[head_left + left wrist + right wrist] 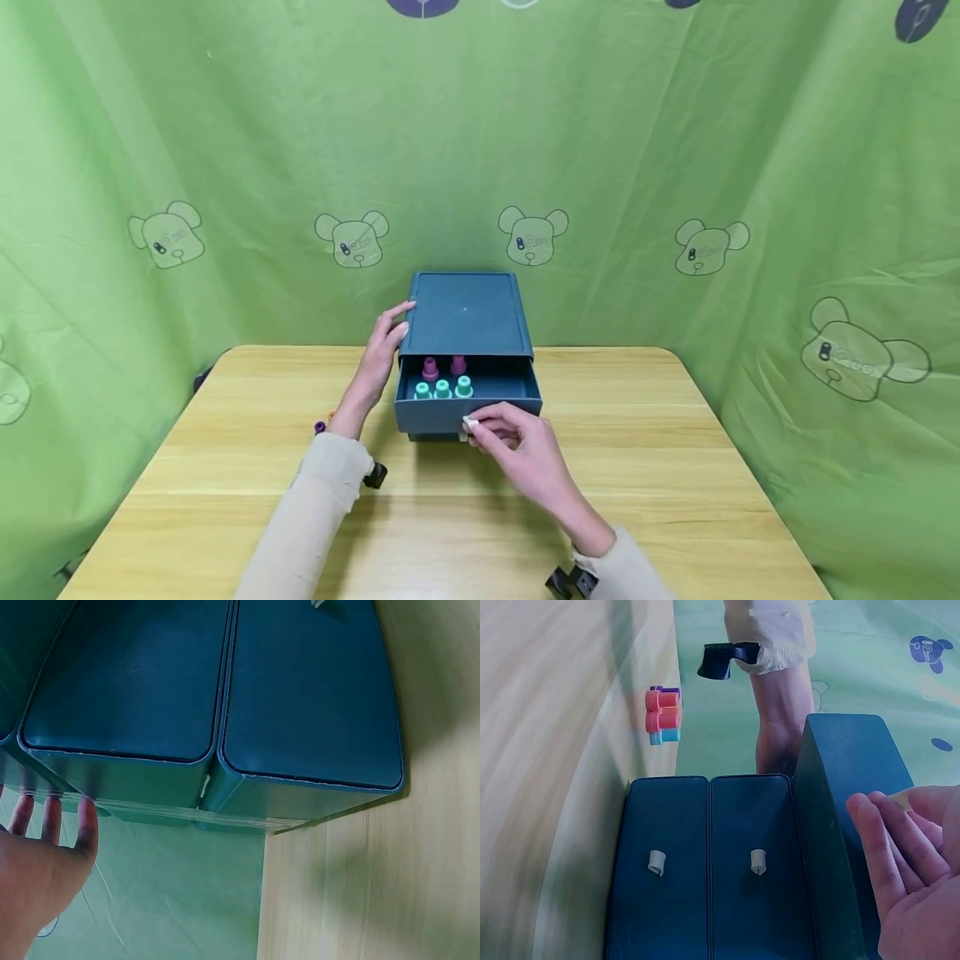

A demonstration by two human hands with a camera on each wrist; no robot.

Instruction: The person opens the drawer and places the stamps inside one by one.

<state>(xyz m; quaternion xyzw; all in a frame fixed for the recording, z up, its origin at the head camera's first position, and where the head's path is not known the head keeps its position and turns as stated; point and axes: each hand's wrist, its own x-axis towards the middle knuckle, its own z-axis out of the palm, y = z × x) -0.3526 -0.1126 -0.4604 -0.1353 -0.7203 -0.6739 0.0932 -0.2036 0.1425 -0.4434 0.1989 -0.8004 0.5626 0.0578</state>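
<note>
The blue cabinet (468, 317)'s top drawer (427, 416) is already pulled out with three mint pegs (443, 389) and two magenta pegs (430, 370) inside, the right hand (525, 450) pinches its white knob (470, 423), the left hand (377, 360) touches the cabinet with extended fingers, and two lower drawers (667, 825) are closed, coloured pieces (662, 720) lying outside.

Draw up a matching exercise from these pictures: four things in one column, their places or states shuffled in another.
Column one:
1. Left grip
2. Right grip
3. Top drawer
4. Mint-green pieces

Column two:
A. Pulled partway out
B. Standing nearer the front than the magenta pieces
C. Against the side of the blue cabinet
D. Pinching a white handle

Pairs: 1-C, 2-D, 3-A, 4-B.
</note>
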